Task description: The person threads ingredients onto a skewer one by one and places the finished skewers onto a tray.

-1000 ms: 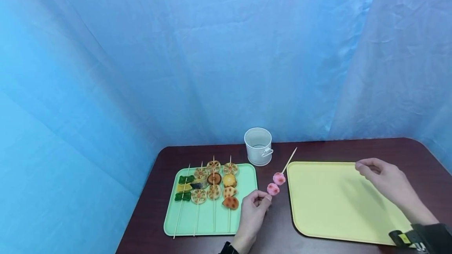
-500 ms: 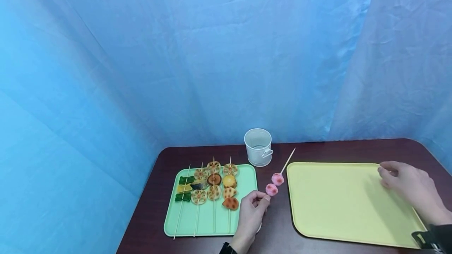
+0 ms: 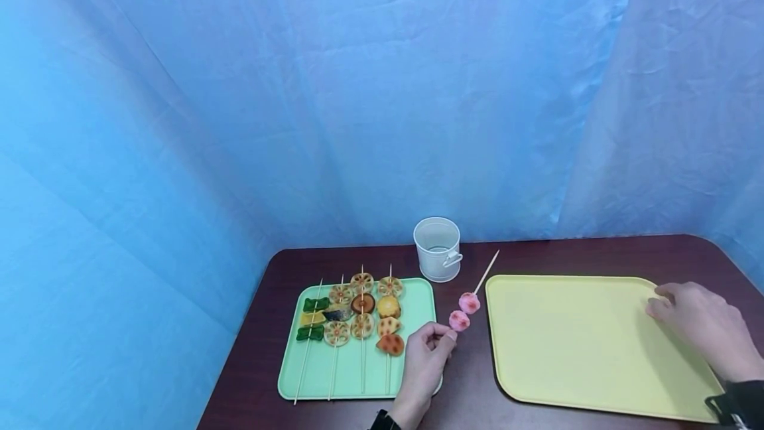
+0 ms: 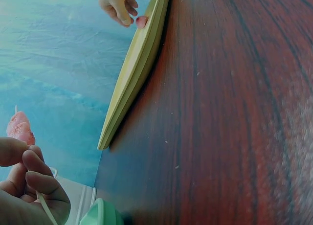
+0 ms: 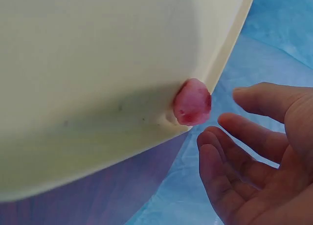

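Note:
My left hand [image 3: 425, 362] pinches a wooden skewer between thumb and fingers. Two pink meatball-like pieces [image 3: 459, 320] are threaded on that skewer, its bare tip slanting up to the right. In the right wrist view, one loose pink ball [image 5: 192, 102] lies in a corner of the yellow tray [image 5: 88, 49]. Close beside it, my right hand [image 3: 701, 324] has its thumb and fingers spread apart, with a gap between fingertips and ball. The head view hides this ball behind the right hand, but the left wrist view shows the ball [image 4: 142, 22] below the fingers.
On the left, a green tray [image 3: 352, 383] holds several food skewers [image 3: 362, 304] with lotus slices, mushroom and green pieces. A small white bucket [image 3: 438, 251] stands behind, between the trays. Blue curtain [image 3: 382, 98] encloses the dark table [image 3: 471, 377].
My right hand has moved right across the yellow tray to its far right corner, with its fingers opening. My left hand stays nearly still with the skewer.

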A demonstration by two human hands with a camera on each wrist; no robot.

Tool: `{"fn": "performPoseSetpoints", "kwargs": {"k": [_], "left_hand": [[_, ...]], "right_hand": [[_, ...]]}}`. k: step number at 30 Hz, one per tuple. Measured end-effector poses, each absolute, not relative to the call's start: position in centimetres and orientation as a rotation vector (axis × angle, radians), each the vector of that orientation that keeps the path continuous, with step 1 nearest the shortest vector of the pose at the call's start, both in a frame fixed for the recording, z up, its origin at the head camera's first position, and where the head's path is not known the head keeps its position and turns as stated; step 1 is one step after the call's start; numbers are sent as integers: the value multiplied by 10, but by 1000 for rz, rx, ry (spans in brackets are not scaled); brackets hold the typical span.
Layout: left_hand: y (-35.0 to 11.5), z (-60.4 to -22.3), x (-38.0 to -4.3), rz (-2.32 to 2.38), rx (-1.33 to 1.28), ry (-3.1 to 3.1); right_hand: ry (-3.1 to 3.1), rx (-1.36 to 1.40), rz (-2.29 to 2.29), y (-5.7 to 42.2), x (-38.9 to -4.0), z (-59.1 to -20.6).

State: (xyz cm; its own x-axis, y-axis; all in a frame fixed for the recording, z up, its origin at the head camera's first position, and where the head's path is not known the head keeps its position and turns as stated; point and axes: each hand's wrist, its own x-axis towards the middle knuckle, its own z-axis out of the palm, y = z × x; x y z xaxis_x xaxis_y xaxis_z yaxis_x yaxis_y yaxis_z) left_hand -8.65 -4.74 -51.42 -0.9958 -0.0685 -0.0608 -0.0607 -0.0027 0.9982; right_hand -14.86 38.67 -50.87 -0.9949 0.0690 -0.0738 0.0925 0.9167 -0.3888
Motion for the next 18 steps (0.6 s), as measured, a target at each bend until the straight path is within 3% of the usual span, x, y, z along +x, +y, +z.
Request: {"fn": "performPoseSetpoints", "kwargs": {"k": [18], "left_hand": [[-48,-515,-88,-2226,161,-2245]], "right_hand": [[3113,-27,-576,387,-148,-517]]}}
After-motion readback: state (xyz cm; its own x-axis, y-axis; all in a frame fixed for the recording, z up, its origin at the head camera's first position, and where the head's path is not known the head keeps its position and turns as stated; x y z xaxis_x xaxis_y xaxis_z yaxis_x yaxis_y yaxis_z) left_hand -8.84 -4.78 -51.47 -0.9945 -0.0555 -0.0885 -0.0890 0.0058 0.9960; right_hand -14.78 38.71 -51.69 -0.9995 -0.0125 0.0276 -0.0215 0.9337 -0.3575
